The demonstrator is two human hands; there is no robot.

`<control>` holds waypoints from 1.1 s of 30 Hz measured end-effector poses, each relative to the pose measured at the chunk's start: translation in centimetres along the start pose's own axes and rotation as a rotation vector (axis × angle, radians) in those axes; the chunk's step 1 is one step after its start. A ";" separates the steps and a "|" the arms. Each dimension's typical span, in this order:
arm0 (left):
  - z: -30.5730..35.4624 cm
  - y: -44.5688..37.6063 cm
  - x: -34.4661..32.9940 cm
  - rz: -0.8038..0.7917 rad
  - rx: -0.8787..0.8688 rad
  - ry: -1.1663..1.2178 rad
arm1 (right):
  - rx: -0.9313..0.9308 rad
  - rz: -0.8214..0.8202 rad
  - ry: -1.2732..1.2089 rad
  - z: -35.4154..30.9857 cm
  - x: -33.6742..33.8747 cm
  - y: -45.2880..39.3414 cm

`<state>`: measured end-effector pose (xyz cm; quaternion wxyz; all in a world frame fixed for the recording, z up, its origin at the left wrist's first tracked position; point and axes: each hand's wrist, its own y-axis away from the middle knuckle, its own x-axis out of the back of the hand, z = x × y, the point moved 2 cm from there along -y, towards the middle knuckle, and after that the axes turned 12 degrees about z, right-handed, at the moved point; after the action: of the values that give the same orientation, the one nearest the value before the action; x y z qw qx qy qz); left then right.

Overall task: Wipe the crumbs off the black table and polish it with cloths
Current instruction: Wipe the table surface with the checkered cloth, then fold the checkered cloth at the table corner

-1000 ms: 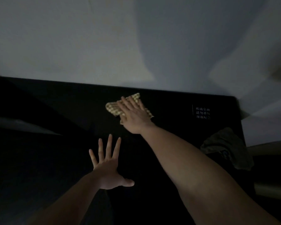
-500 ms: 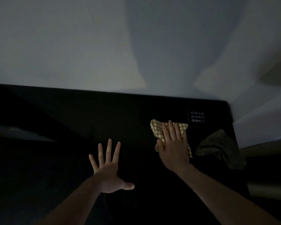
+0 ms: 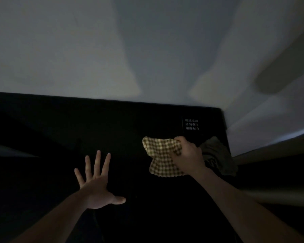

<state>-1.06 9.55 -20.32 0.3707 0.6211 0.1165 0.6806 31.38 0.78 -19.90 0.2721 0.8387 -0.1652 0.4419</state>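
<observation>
The worktop (image 3: 112,130) looks smooth, glossy black; the checked cloth (image 3: 162,156) is soft woven fabric, the dark cloth (image 3: 218,155) at three o'clock matt.

Cloth (image 3: 162,156) on desk (image 3: 112,123), right of centre; second cloth (image 3: 218,155) just right of it at desk's right edge; label (image 3: 192,124) behind both.

The desk (image 3: 112,130) is glossy black with a small block of white lettering (image 3: 192,124) near its far right corner, the checked cloth (image 3: 161,155) is yellow-and-brown gingham, the crumpled cloth (image 3: 219,155) beside it is dark olive-grey, and the wall (image 3: 95,50) is pale grey.
</observation>
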 end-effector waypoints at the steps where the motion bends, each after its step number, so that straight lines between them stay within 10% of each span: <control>1: 0.0 -0.1 0.0 0.005 0.004 0.010 | -0.010 -0.010 -0.044 0.0 -0.2 -0.1; 12: 3.9 -1.0 2.5 0.297 -0.093 0.103 | -0.032 0.005 -0.438 -0.8 2.2 0.5; 17: 12.3 -3.7 4.3 -0.134 0.027 1.064 | 0.047 -0.016 -0.549 -1.7 5.8 0.3; 24: 23.4 -6.9 7.1 0.025 -0.050 1.343 | -0.015 0.219 -0.533 1.2 12.5 -4.6; 29: 28.0 -10.5 8.5 0.208 -0.069 1.282 | -0.072 0.437 -0.453 4.6 15.4 -8.5; 33: 29.4 -11.4 7.5 0.287 -0.198 0.681 | -0.127 0.364 -0.354 7.1 15.0 -8.9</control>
<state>30.80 13.45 -15.77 0.2699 0.3305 0.0787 0.9010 48.99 3.07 -13.48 0.2072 0.8407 -0.3857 0.3188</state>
